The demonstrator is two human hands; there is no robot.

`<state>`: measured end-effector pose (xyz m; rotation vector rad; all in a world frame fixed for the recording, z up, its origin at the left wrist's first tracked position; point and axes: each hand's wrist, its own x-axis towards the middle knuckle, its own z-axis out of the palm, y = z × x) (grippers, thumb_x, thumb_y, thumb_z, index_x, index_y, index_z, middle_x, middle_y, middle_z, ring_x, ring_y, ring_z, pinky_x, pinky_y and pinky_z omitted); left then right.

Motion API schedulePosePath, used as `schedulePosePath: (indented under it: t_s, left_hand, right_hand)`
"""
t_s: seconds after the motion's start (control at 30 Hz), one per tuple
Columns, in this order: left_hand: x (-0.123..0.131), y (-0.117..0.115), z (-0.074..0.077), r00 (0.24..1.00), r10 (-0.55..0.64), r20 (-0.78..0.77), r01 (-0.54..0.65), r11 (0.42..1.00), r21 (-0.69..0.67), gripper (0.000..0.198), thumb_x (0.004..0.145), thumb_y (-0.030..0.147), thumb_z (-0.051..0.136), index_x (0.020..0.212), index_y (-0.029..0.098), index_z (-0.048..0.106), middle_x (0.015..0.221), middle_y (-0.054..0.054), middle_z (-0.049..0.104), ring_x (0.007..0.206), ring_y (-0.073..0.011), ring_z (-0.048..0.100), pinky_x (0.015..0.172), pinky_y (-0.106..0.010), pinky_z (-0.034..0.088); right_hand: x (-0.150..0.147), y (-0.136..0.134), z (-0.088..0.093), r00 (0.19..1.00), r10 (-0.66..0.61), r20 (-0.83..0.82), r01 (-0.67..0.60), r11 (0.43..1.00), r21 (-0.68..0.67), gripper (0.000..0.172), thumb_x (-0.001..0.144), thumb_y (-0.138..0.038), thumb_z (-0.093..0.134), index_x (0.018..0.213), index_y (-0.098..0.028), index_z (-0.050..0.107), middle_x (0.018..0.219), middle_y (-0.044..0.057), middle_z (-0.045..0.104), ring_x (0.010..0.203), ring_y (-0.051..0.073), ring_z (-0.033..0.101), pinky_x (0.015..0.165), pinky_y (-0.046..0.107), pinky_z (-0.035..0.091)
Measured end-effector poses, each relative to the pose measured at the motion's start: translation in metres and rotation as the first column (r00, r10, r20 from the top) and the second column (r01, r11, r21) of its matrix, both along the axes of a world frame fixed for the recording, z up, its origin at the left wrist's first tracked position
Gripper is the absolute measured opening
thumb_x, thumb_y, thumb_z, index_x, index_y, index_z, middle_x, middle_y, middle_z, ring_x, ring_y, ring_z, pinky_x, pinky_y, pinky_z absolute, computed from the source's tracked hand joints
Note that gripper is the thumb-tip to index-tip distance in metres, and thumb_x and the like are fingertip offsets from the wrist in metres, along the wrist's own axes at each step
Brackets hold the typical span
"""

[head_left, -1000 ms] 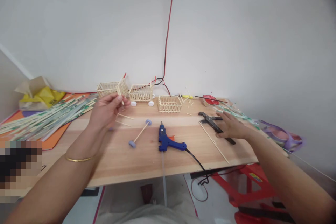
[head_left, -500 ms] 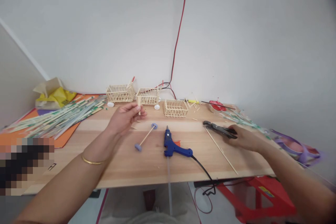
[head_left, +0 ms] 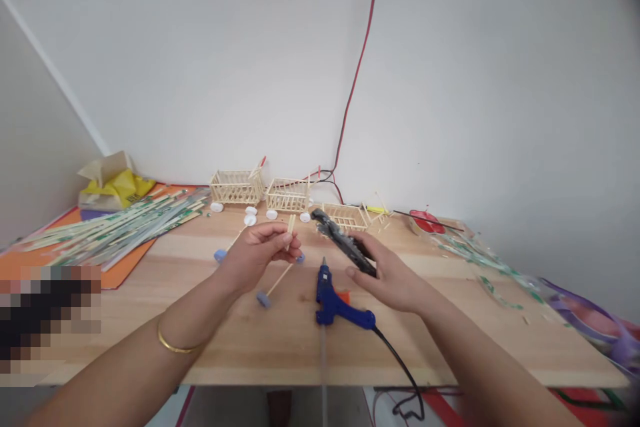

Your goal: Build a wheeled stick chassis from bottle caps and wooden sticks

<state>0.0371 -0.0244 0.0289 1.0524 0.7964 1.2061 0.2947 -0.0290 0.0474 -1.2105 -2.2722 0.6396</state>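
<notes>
My left hand point(head_left: 267, 247) pinches a few short wooden sticks point(head_left: 291, 223) upright between thumb and fingers. In my right hand point(head_left: 390, 273) is a pair of black pliers point(head_left: 343, 240), its head pointing up and left towards those sticks but apart from them. A blue hot glue gun point(head_left: 327, 297) lies between my forearms, nozzle away from me. Beside my left hand lies a stick axle point(head_left: 280, 280) with blue-grey wheels; another axle is partly hidden behind that hand. The pliers partly cover a small stick basket point(head_left: 350, 217).
Two wheeled stick carts point(head_left: 237, 188) stand along the wall. Wrapped sticks point(head_left: 130, 230) lie on orange sheets at left, near a yellow packet point(head_left: 120, 187). At right are a red round container point(head_left: 425, 221) and plastic wrappers point(head_left: 495, 260). The glue gun's black cord point(head_left: 400, 347) runs over the front edge.
My right hand has lifted the pliers and brought them left, close to my left hand. The long thin stick at right no longer shows there. The view has shifted slightly.
</notes>
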Motion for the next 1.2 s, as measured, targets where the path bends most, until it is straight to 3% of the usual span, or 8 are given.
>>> schedulePosePath:
  t_s: [0.17,0.27,0.37,0.43,0.57,0.73,1.2]
  left_hand:
    - [-0.004,0.003,0.000,0.998,-0.022,0.060,0.027,0.995,-0.093,0.018,0.071,0.028,0.074,0.077,0.013,0.066,0.075,-0.004,0.068,0.069,-0.0142,0.066,0.064,-0.025,0.055]
    - [-0.005,0.005,0.000,0.990,-0.019,0.138,0.046,0.980,-0.195,0.015,0.073,0.024,0.073,0.077,0.013,0.063,0.081,-0.005,0.070,0.075,-0.0160,0.069,0.069,-0.027,0.056]
    - [-0.003,0.004,-0.001,0.977,-0.007,0.212,0.065,0.962,-0.266,0.013,0.073,0.020,0.071,0.077,0.013,0.062,0.082,-0.006,0.071,0.079,-0.0181,0.070,0.077,-0.033,0.055]
    - [-0.001,0.003,-0.002,0.967,0.000,0.254,0.076,0.954,-0.291,0.012,0.073,0.019,0.072,0.075,0.013,0.062,0.081,-0.006,0.071,0.079,-0.0187,0.070,0.083,-0.036,0.054]
    - [0.003,0.002,-0.005,0.954,0.002,0.300,0.086,0.956,-0.280,0.012,0.072,0.019,0.072,0.070,0.011,0.063,0.082,-0.008,0.071,0.085,-0.0193,0.068,0.087,-0.032,0.050]
    - [0.006,0.002,-0.007,0.958,0.035,0.284,0.048,0.959,-0.278,0.012,0.073,0.019,0.070,0.071,0.009,0.065,0.079,-0.009,0.071,0.076,-0.0164,0.067,0.072,-0.026,0.051]
    - [0.012,0.000,-0.013,0.968,0.051,0.247,0.008,0.972,-0.233,0.019,0.067,0.024,0.077,0.075,0.008,0.068,0.075,-0.008,0.071,0.072,-0.0139,0.066,0.071,-0.023,0.049]
  right_hand:
    - [-0.026,0.016,-0.004,0.998,0.052,-0.020,-0.054,0.995,-0.085,0.049,0.078,-0.028,0.061,0.124,-0.022,0.047,0.113,0.008,0.059,0.098,0.023,0.057,0.085,0.039,0.046]
    - [-0.035,0.019,-0.003,0.998,-0.027,-0.064,0.018,0.991,-0.136,0.049,0.077,-0.034,0.064,0.121,-0.022,0.046,0.104,0.005,0.060,0.091,0.021,0.057,0.080,0.037,0.047]
    - [-0.047,0.020,-0.002,0.984,-0.112,-0.135,0.102,0.991,-0.082,0.061,0.069,-0.035,0.072,0.121,-0.023,0.043,0.100,0.003,0.058,0.088,0.020,0.056,0.078,0.035,0.047]
    - [-0.057,0.020,-0.003,0.977,-0.098,-0.188,0.095,0.995,-0.026,0.065,0.065,-0.030,0.074,0.121,-0.024,0.041,0.104,0.003,0.057,0.091,0.020,0.055,0.079,0.034,0.046]
    - [-0.075,0.022,-0.005,0.967,-0.022,-0.255,0.031,0.999,0.033,0.060,0.065,-0.023,0.073,0.118,-0.024,0.044,0.101,0.003,0.057,0.088,0.019,0.055,0.077,0.032,0.046]
    - [-0.090,0.025,-0.009,0.948,0.025,-0.316,-0.026,1.000,0.003,0.060,0.066,-0.017,0.070,0.119,-0.023,0.043,0.096,0.002,0.058,0.083,0.017,0.057,0.076,0.031,0.047]
    - [-0.093,0.030,-0.014,0.953,0.014,-0.302,-0.033,0.998,-0.056,0.050,0.066,-0.019,0.067,0.112,-0.021,0.046,0.086,-0.001,0.056,0.072,0.012,0.054,0.065,0.024,0.044]
